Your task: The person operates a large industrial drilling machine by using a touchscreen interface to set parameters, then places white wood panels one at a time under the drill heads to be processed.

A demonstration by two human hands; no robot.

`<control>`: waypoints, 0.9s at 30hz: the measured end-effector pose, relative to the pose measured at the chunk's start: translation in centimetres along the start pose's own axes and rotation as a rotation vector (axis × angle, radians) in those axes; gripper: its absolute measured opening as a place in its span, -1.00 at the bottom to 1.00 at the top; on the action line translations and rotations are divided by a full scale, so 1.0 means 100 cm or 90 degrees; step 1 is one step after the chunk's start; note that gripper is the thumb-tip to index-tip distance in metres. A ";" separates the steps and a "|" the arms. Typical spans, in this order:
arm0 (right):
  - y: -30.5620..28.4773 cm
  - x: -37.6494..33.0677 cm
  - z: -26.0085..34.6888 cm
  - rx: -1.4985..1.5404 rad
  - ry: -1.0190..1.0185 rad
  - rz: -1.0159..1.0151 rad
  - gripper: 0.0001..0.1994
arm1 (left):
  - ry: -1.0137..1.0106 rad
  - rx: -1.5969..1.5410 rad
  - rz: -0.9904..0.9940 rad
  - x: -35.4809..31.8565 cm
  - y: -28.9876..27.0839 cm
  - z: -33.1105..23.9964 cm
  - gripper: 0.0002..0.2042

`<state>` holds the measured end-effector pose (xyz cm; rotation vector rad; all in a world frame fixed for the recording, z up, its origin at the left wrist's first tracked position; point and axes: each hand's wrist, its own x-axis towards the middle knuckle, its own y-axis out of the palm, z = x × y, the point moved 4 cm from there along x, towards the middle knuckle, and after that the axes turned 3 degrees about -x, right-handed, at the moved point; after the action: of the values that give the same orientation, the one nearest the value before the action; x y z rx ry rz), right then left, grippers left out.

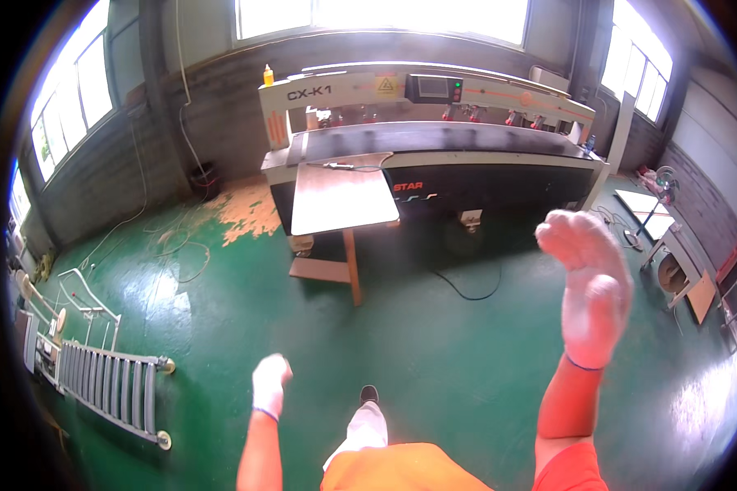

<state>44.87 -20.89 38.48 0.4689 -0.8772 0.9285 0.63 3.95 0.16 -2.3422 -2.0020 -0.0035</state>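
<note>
Underfoot: green floor (434,344) reaching far machine (508,180)
Right hand (591,290): fingers half-curling, holding nothing
Left hand (269,385): blurring; finger opening, grip unclear

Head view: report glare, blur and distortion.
In the head view, the back window is blown out and the green floor glares at right; in the head view, the left hand and right hand look washed out and soft; there too, edges of the long machine bow and corners go black.
</note>
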 end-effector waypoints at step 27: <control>-0.246 -0.373 -0.664 -0.508 1.263 0.561 -0.63 | -0.217 -0.044 0.073 0.634 0.555 0.112 -0.65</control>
<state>83.86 -6.96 -30.05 -1.5076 0.5583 1.1501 64.92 58.46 -10.93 -2.6500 -2.0253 0.3619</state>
